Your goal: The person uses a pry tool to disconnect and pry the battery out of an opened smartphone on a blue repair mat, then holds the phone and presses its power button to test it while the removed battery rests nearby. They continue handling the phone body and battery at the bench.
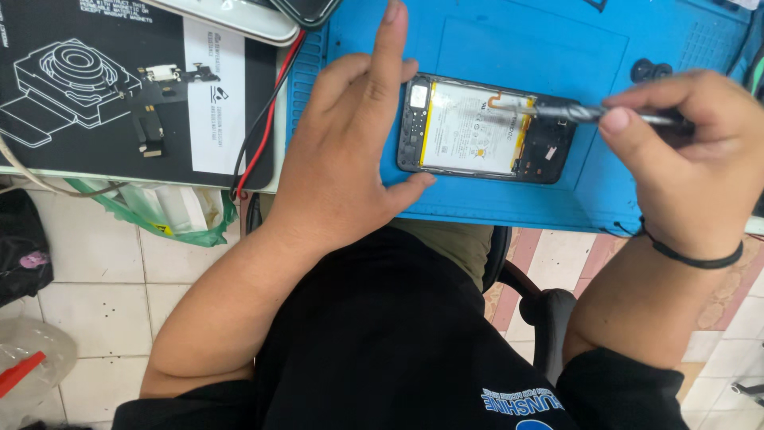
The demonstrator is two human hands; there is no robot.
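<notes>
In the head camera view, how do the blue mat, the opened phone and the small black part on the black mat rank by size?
1. blue mat, cut off by the frame yet clearly largest.
2. opened phone, lying on it.
3. small black part, smallest.
All lie at a similar distance, so the order looks reliable.

Left hand (346,151) flat and spread, palm down, fingers stretched toward the far side, index finger longest and straight, thumb angled out to the right. Left forearm bare, running from the near left up to the wrist, elbow bent near the body. Right hand (688,159) curled into a pinch, thumb and forefinger pressed together at the left end of the fist, remaining fingers folded under. Thin black band around the right wrist. Right forearm bare, short in view, rising from the near right. Hands well apart.
</notes>
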